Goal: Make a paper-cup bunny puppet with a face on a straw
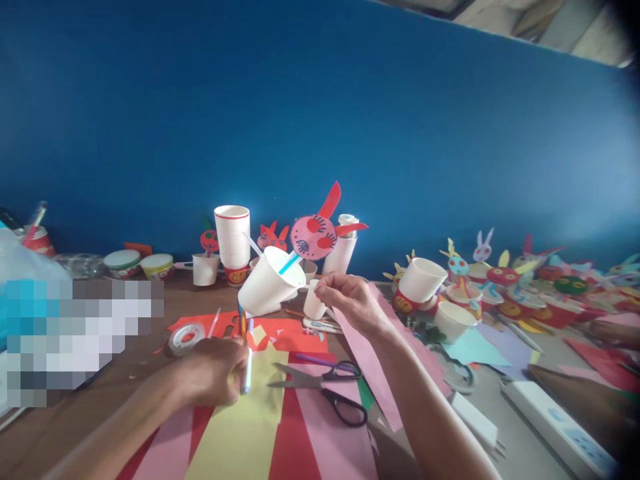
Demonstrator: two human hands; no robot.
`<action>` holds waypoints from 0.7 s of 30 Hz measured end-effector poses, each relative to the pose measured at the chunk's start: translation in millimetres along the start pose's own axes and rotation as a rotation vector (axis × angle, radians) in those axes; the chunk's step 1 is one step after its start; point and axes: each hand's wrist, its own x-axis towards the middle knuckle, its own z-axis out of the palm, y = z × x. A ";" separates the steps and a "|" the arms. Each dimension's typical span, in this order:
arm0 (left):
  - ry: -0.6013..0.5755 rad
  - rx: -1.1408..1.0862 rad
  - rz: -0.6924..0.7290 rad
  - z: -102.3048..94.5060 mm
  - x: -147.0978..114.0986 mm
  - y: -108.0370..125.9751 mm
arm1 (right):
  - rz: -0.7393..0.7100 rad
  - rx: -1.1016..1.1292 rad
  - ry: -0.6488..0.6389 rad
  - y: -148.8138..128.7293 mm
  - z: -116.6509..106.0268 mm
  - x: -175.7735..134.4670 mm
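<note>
My left hand (220, 370) is closed, its fingers curled around slim markers (247, 370) that stick out past the knuckles. My right hand (355, 303) hangs raised with its fingertips pinched together; whatever they may hold is too small to tell. A small white cup (314, 301) is right beside those fingertips. Between and beyond the hands leans a tilted white paper cup (267, 280) with a straw in it. A pink paper face (314, 237) with red ears and drawn features rises from that cup on a blue strip. Black-handled scissors (325, 383) lie half spread below my right hand.
Yellow paper (245, 427) covers red and pink sheets. A tape roll (187, 339) lies at left. Stacked cups (233, 237) and a white bottle (341, 243) stand by the blue wall. Several cup figures (505, 275), a power strip (555, 427) and another person's hand (617, 332) are at right.
</note>
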 end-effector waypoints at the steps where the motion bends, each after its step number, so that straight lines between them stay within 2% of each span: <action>1: 0.022 0.035 0.028 4.5 2.2 2.7 | 0.001 0.007 0.005 -0.2 -0.3 -0.3; 5: 0.052 0.073 0.063 13.9 9.8 -0.9 | -0.012 0.026 0.015 0.5 -0.8 -0.8; 10: -0.007 0.046 0.070 16.1 13.6 -9.2 | -0.015 0.023 0.005 1.5 -0.1 -0.8; 17: 0.032 0.050 0.038 18.1 14.1 -0.6 | -0.020 0.004 0.009 -0.1 0.2 0.1; 21: 0.094 0.058 0.040 21.7 17.7 -1.6 | -0.018 0.002 0.013 -0.2 0.0 0.6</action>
